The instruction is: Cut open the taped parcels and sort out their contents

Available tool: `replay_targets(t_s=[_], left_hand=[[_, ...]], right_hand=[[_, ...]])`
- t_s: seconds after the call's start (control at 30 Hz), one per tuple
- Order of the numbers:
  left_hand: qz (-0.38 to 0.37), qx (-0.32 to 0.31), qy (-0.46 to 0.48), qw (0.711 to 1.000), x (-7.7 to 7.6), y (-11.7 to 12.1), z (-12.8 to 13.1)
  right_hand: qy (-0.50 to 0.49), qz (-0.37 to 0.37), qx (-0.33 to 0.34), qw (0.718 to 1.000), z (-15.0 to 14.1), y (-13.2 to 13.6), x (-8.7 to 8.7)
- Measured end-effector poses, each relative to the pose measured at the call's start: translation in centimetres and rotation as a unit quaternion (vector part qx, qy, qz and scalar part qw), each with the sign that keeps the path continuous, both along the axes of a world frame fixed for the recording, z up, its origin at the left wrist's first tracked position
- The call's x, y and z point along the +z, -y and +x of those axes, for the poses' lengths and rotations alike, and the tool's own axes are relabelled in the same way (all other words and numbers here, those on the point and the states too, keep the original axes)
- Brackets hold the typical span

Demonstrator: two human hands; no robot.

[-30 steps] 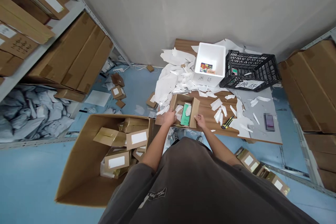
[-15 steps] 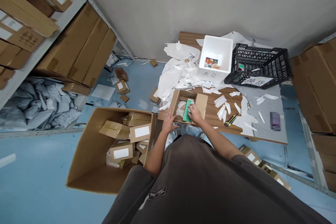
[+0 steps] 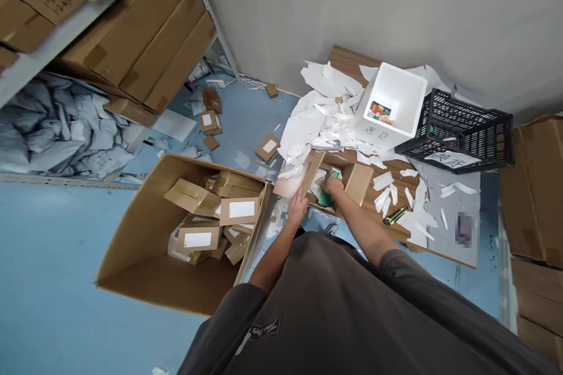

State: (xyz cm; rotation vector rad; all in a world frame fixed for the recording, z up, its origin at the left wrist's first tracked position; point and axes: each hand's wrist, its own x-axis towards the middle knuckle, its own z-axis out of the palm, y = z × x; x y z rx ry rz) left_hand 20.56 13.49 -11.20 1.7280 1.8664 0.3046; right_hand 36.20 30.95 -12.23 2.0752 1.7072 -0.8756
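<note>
On the near edge of the wooden table stands an open cardboard box with its flaps folded out. My left hand grips its near left edge, fingers closed on the cardboard. My right hand reaches inside, its fingers closed around a green box. The hand covers part of that green box, and its fingers are partly hidden. White paper scraps lie beside it in the cardboard box.
A white bin and a black crate stand at the back of the table. A yellow-black box cutter and torn paper lie there. At left, a big carton holds several small parcels.
My view has swung, so the table appears further right. My right hand has closed on the green box, which is tilted. My left hand has shifted its hold along the cardboard box's edge.
</note>
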Motion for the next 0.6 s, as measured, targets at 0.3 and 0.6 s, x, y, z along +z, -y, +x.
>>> replay_targets(t_s=[0.3,0.6], left_hand=[[0.016,-0.019,0.020,0.999,-1.0,0.4,0.3],[-0.029,-0.008,0.028,0.999,0.2,-1.4,-0.4]], right_hand=[[0.008,0.029,-0.098,0.995,-1.2,5.0,-1.6],[-0.037,0.091,-0.029,0.995,-2.1,3.6,2.2]])
